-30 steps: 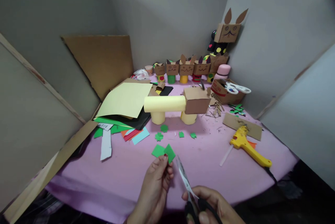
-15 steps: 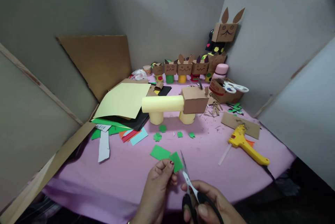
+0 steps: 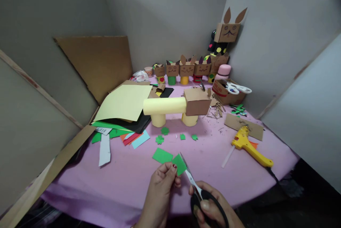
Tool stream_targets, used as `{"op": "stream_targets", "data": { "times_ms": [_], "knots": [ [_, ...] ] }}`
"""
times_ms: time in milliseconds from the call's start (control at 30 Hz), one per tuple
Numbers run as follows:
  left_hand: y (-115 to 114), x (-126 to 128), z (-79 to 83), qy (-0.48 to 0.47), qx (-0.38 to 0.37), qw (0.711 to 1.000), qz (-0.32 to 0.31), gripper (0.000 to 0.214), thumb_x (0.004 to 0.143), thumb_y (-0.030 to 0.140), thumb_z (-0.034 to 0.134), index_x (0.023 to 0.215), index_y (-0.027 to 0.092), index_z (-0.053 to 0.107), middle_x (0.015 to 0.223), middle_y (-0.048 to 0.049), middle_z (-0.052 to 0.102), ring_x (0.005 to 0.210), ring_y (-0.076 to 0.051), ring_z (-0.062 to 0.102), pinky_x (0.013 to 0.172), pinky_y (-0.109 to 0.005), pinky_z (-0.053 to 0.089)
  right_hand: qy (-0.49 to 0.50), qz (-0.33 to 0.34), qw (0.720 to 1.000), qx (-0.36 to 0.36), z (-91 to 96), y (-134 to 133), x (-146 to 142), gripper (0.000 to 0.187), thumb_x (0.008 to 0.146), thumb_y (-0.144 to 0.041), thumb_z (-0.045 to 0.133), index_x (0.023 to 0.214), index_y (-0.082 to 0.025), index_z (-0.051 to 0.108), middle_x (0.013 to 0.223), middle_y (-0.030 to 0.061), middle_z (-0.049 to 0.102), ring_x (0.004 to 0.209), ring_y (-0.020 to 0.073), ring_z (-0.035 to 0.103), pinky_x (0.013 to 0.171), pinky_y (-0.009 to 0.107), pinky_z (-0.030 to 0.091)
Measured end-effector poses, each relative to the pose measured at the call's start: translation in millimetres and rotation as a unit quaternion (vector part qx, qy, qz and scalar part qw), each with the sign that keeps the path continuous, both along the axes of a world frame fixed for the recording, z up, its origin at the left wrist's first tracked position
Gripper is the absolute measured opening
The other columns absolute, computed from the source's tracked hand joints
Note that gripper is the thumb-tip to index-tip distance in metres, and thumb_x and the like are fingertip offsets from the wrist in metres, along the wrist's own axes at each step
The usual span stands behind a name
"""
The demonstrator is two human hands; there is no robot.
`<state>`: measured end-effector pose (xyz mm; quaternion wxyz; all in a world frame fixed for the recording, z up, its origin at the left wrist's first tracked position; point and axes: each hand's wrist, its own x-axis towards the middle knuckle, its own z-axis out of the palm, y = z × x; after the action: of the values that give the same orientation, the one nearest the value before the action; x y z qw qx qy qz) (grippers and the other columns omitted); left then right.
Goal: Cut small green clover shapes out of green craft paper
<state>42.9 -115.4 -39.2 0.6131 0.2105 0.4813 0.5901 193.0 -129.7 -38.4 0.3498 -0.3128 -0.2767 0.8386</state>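
Between thumb and fingers, my left hand [image 3: 163, 185] pinches a small green foam sheet piece [image 3: 179, 164]. My right hand [image 3: 210, 199] grips black-handled scissors [image 3: 191, 178], whose blades lie at the right edge of that piece. Just beyond my left hand, a second green rectangle [image 3: 162, 155] is flat on the table. Farther out lie a green flower cutout [image 3: 160, 139], another green cutout [image 3: 165, 131] and small green scraps [image 3: 182, 137]. Behind these stands a yellow paper-tube body [image 3: 164, 106] with a cardboard box head [image 3: 197, 102].
A yellow glue gun [image 3: 252, 147] rests on the right by a cardboard strip [image 3: 243, 126]. Coloured sheets [image 3: 124, 101] are stacked at left. At the back, several box-headed animal figures [image 3: 187, 69] line up near a carton [image 3: 229, 93] with white-handled scissors [image 3: 238, 88] on it.
The scissors' blades have closed together and moved left against the green piece's edge. My left hand keeps its hold almost unmoved. The whole view has shifted slightly.
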Motion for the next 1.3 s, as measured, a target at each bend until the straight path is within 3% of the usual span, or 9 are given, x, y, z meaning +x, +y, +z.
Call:
{"op": "stream_targets", "data": {
  "times_ms": [333, 467, 533, 633, 733, 900, 1000, 1167, 1300],
  "knots": [
    [1.4, -1.2, -4.4, 0.016, 0.004, 0.999, -0.036, 0.03, 0.066, 0.039, 0.076, 0.067, 0.016, 0.057, 0.047, 0.0049, 0.057, 0.045, -0.008, 0.047, 0.047, -0.019, 0.039, -0.001, 0.014, 0.999, 0.035, -9.0, 2.9, -3.6, 0.05, 0.061, -0.052, 0.078, 0.089, -0.015, 0.061, 0.051, -0.0059, 0.049, 0.036, 0.0013, 0.034, 0.038, 0.013, 0.025],
    [1.3, -0.3, -0.4, 0.035, -0.006, 0.999, -0.021, 0.03, 0.065, 0.04, 0.076, 0.065, 0.016, 0.057, 0.046, 0.0045, 0.058, 0.044, -0.007, 0.047, 0.046, -0.017, 0.037, -0.128, -0.048, 0.985, 0.109, -10.1, 12.8, 9.8, 0.051, 0.068, -0.053, 0.07, 0.101, -0.016, 0.061, 0.054, -0.0061, 0.047, 0.038, 0.0047, 0.037, 0.038, 0.016, 0.03],
    [2.0, -1.4, 2.0, 0.04, -0.011, 0.999, 0.0, 0.029, 0.064, 0.038, 0.076, 0.065, 0.016, 0.057, 0.047, 0.0047, 0.059, 0.044, -0.007, 0.047, 0.046, -0.017, 0.037, -0.269, -0.086, 0.938, 0.2, -8.0, 24.0, 21.5, 0.045, 0.075, -0.046, 0.065, 0.108, -0.017, 0.06, 0.061, -0.0026, 0.053, 0.044, 0.0093, 0.046, 0.043, 0.02, 0.037],
    [4.1, -4.9, 5.0, 0.06, -0.011, 0.998, 0.017, 0.026, 0.064, 0.035, 0.075, 0.065, 0.016, 0.058, 0.049, 0.0042, 0.06, 0.046, -0.008, 0.049, 0.048, -0.017, 0.038, -0.485, -0.124, 0.785, 0.364, -2.7, 42.4, 38.3, 0.035, 0.079, -0.031, 0.057, 0.111, -0.018, 0.061, 0.089, 0.0076, 0.065, 0.079, 0.0224, 0.062, 0.072, 0.033, 0.048],
    [5.4, -8.3, 8.0, 0.088, -0.011, 0.996, 0.027, 0.022, 0.065, 0.032, 0.074, 0.064, 0.016, 0.058, 0.049, 0.0044, 0.06, 0.047, -0.008, 0.05, 0.048, -0.016, 0.038, -0.61, -0.094, 0.649, 0.444, 1.3, 53.7, 46.0, 0.038, 0.084, -0.026, 0.047, 0.119, -0.018, 0.057, 0.098, 0.0116, 0.064, 0.088, 0.0287, 0.062, 0.076, 0.041, 0.048],
    [6.2, -9.2, 11.2, 0.12, -0.02, 0.992, 0.023, 0.02, 0.064, 0.031, 0.073, 0.064, 0.016, 0.06, 0.048, 0.0043, 0.06, 0.046, -0.009, 0.051, 0.047, -0.017, 0.038, -0.648, -0.081, 0.579, 0.489, 3.7, 52.7, 37.9, 0.027, 0.087, -0.022, 0.045, 0.107, -0.018, 0.063, 0.103, 0.015, 0.061, 0.09, 0.03, 0.059, 0.073, 0.041, 0.048],
    [6.6, -7.2, 10.7, 0.118, -0.019, 0.993, 0.014, 0.021, 0.062, 0.03, 0.075, 0.065, 0.017, 0.059, 0.048, 0.005, 0.059, 0.045, -0.008, 0.049, 0.047, -0.017, 0.038, -0.597, -0.121, 0.606, 0.512, 7.1, 47.4, 24.9, 0.021, 0.087, -0.023, 0.05, 0.099, -0.016, 0.066, 0.102, 0.0157, 0.062, 0.096, 0.0301, 0.055, 0.08, 0.041, 0.045],
    [5.6, -2.3, 10.6, 0.097, -0.021, 0.995, -0.026, 0.023, 0.061, 0.028, 0.076, 0.065, 0.017, 0.056, 0.047, 0.0058, 0.058, 0.045, -0.008, 0.048, 0.047, -0.017, 0.037, -0.439, -0.059, 0.765, 0.468, 9.4, 41.0, -1.1, 0.015, 0.086, -0.026, 0.055, 0.078, -0.017, 0.064, 0.073, 0.0054, 0.063, 0.067, 0.018, 0.057, 0.061, 0.027, 0.043],
    [7.9, -13.2, 12.2, 0.146, 0.004, 0.989, -0.018, 0.021, 0.072, 0.034, 0.068, 0.065, 0.017, 0.056, 0.049, 0.0047, 0.057, 0.047, -0.009, 0.048, 0.048, -0.018, 0.038, -0.414, -0.087, 0.805, 0.416, 6.8, 40.6, -8.1, 0.021, 0.084, -0.026, 0.055, 0.066, -0.017, 0.061, 0.063, 0.002, 0.059, 0.059, 0.0151, 0.053, 0.054, 0.023, 0.038]
  ]
}}
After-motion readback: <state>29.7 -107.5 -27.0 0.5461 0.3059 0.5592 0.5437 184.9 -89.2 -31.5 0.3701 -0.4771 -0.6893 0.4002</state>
